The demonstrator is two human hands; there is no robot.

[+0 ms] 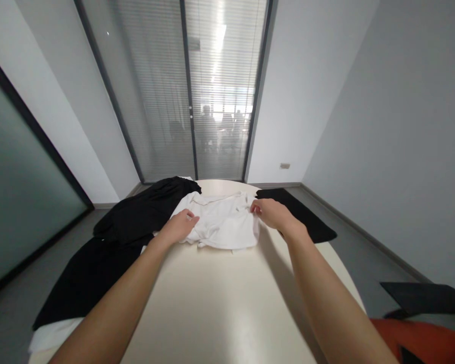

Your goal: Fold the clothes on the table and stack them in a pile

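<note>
A white shirt-like garment [223,222] lies spread and wrinkled on the pale table [212,298], its exact cut hard to make out. Over its left side rests my left hand [179,226], thumb and fingers apart, touching the cloth. My right hand [272,212] is at the upper right edge of the garment, with its fingertips closed on the fabric there. Dark clothes [147,207] are heaped just left of the white garment, partly behind my left forearm. To the right, past my right hand, a flat black piece [307,215] lies on the table.
More black cloth [87,278] with white cloth [55,333] under it covers the table's left edge. An orange and black chair [413,336] stands at the lower right. Behind the table are a glass partition with blinds [223,91] and grey walls.
</note>
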